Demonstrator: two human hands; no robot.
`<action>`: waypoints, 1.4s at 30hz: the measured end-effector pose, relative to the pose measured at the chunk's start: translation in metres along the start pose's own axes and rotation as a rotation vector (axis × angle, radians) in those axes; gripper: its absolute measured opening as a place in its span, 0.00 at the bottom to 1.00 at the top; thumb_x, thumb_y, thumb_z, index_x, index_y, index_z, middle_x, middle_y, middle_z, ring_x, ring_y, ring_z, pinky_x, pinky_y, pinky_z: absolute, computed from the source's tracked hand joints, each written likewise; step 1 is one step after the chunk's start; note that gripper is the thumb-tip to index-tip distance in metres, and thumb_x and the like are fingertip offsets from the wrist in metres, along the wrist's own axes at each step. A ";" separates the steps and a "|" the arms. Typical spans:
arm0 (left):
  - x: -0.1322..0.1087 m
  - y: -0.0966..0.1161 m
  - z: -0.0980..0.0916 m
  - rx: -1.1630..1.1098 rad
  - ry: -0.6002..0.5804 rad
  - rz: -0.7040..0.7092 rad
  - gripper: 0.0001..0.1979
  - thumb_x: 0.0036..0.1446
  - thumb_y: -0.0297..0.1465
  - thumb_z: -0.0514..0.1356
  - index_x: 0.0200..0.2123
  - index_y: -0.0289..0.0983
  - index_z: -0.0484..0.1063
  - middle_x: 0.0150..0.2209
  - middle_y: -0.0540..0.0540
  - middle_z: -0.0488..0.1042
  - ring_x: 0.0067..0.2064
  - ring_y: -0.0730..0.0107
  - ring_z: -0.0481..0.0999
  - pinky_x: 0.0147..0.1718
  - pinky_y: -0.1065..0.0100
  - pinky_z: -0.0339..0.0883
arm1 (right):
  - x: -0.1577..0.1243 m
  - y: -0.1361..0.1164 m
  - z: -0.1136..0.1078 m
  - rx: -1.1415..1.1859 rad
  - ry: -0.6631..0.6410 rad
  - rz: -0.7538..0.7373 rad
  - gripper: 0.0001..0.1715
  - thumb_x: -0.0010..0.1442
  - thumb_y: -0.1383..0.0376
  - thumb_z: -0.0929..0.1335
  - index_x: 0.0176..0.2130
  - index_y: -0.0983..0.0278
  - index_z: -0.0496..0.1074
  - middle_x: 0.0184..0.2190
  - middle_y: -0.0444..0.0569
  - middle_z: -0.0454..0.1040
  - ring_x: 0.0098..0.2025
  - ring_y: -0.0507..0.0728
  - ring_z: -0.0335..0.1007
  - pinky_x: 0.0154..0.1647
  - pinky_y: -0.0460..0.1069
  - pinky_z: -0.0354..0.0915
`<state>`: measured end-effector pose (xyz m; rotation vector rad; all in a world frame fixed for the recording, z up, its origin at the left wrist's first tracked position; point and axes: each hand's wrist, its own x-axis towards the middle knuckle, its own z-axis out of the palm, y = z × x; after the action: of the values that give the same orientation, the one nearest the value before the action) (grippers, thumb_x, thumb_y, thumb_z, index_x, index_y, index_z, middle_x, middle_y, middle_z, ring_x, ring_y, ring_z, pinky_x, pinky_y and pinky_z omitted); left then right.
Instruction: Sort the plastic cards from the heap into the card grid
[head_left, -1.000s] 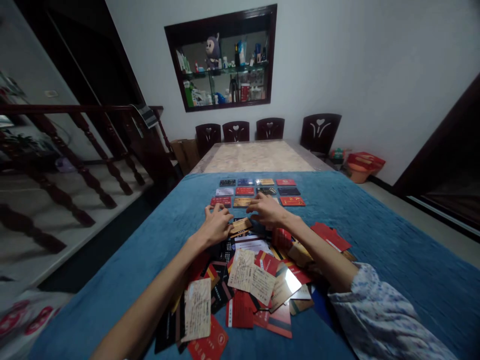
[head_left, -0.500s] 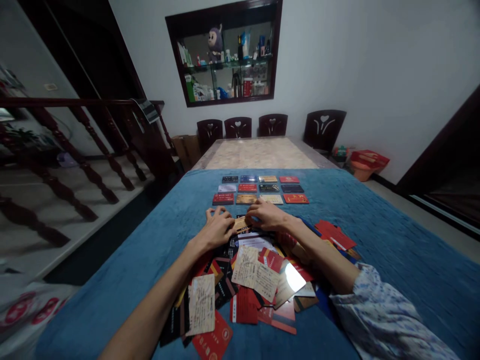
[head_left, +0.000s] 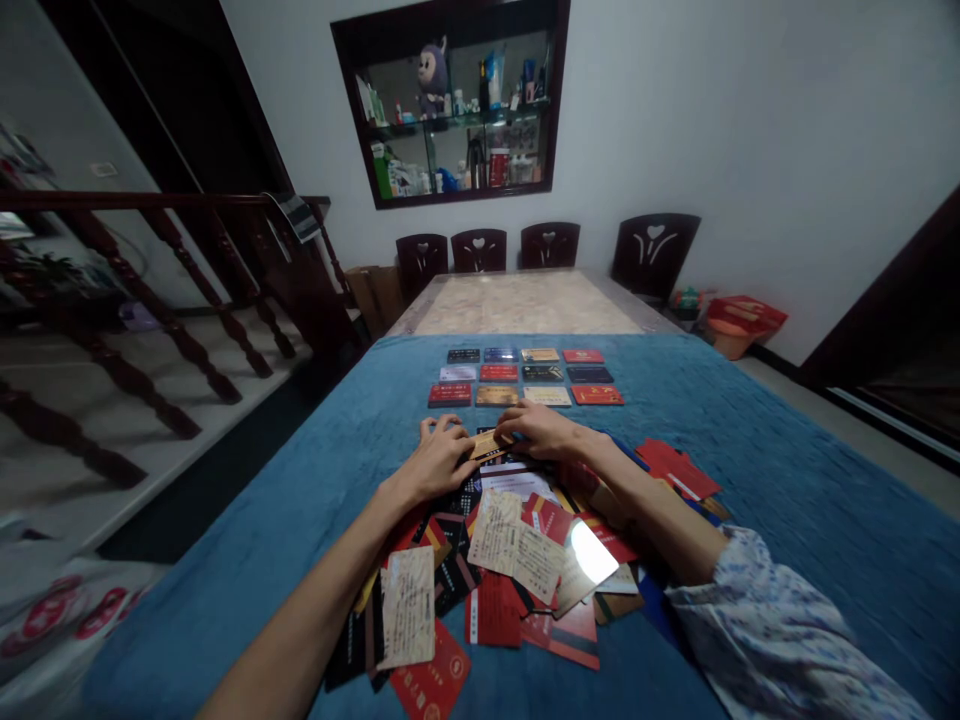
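Note:
A gold card (head_left: 489, 446) lies level between my two hands, over the far edge of a loose heap of cards. My left hand (head_left: 441, 456) grips its left end with thumb and curled fingers. On its right end, the fingers of my right hand (head_left: 538, 430) are closed, hiding that part. Below my wrists the heap spreads toward me, with cream cards (head_left: 409, 605), red cards (head_left: 493, 608), black cards and a shiny gold card (head_left: 581, 570) overlapping at odd angles. Just beyond my fingers, small card stacks (head_left: 497, 396) stand in three neat rows.
A blue cloth (head_left: 315, 480) covers the near table; a pale tabletop (head_left: 525, 303) shows beyond it. More red cards (head_left: 679, 470) lie right of my right forearm. Dark chairs (head_left: 551, 247) line the far end. A wooden railing (head_left: 165, 200) runs at left.
My view has shifted slightly, so everything sits a little differently in the picture. Both hands stay at the gold card, which is tilted slightly more now.

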<state>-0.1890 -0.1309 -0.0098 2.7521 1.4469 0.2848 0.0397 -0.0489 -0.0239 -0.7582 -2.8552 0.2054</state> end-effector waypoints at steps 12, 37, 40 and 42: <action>-0.001 -0.012 0.008 -0.037 0.127 0.005 0.12 0.63 0.30 0.53 0.39 0.39 0.78 0.40 0.44 0.80 0.57 0.52 0.66 0.56 0.46 0.52 | -0.003 0.002 -0.009 -0.003 0.083 -0.037 0.14 0.64 0.65 0.66 0.45 0.61 0.79 0.38 0.51 0.80 0.43 0.58 0.68 0.48 0.52 0.62; 0.001 -0.020 0.009 -0.025 0.328 -0.108 0.12 0.63 0.25 0.51 0.42 0.38 0.74 0.39 0.44 0.79 0.46 0.61 0.73 0.53 0.54 0.54 | 0.005 -0.022 0.003 -0.111 0.327 0.176 0.14 0.69 0.63 0.62 0.42 0.62 0.77 0.37 0.52 0.77 0.42 0.55 0.69 0.40 0.46 0.60; 0.000 -0.018 0.010 -0.056 0.315 -0.133 0.15 0.60 0.22 0.52 0.47 0.38 0.72 0.44 0.43 0.79 0.48 0.60 0.72 0.54 0.54 0.54 | 0.006 -0.024 0.005 -0.095 0.333 0.196 0.11 0.67 0.65 0.64 0.47 0.61 0.75 0.42 0.53 0.77 0.44 0.56 0.70 0.42 0.47 0.61; 0.000 -0.017 0.010 -0.065 0.299 -0.146 0.16 0.59 0.22 0.52 0.48 0.38 0.71 0.45 0.43 0.78 0.49 0.59 0.72 0.54 0.54 0.54 | 0.006 -0.026 0.005 -0.090 0.325 0.218 0.12 0.65 0.66 0.66 0.49 0.61 0.73 0.45 0.53 0.77 0.46 0.56 0.70 0.43 0.47 0.61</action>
<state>-0.2010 -0.1207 -0.0210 2.6212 1.6568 0.7511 0.0206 -0.0688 -0.0235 -1.0184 -2.4889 -0.0187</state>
